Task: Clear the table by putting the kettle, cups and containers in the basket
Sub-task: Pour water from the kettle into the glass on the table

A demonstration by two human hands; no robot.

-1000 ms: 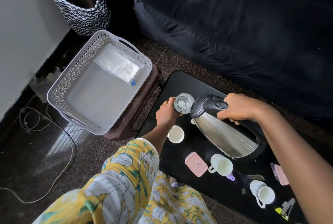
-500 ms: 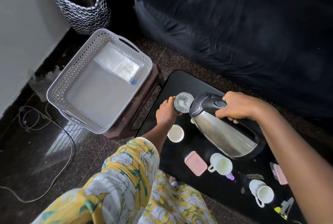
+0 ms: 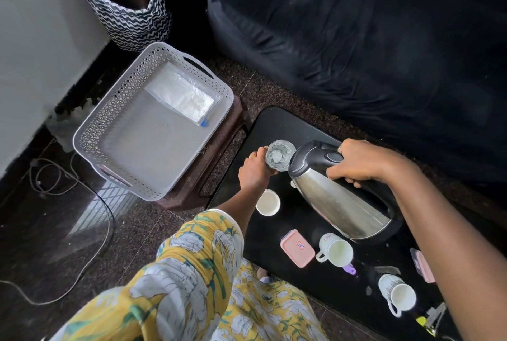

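Kettle (image 3: 336,198), stainless steel with a black handle and lid, is tilted over the black worktop (image 3: 277,126), its spout end leaning toward a clear drinking glass (image 3: 280,154). I have my right hand (image 3: 356,163) wrapped closed around the kettle's handle. My left hand (image 3: 253,169) is curled around the side of the glass, which sits just beside the spout at the worktop's far left part; I cannot tell whether the glass rests on the surface or is lifted.

Near my left wrist stands a small white cup (image 3: 268,202), upright and open. Closer to me lies a pink lidded container (image 3: 297,248) with a small red label, and just beside it a white mug (image 3: 337,253) tipped so that I see into its mouth, with a small purple thing (image 3: 349,269) touching its near edge. Further right stands a patterned mug (image 3: 397,295), and a second pink container (image 3: 424,266) shows partly behind my right forearm.

The grey perforated basket (image 3: 90,132) sits left of the worktop on a dark brown stool (image 3: 219,148), well apart from the kettle. Inside it lies a clear zip bag (image 3: 182,96). A zigzag-patterned fabric bin (image 3: 129,22) stands beyond the basket, and a white cable (image 3: 90,266) trails across the floor.
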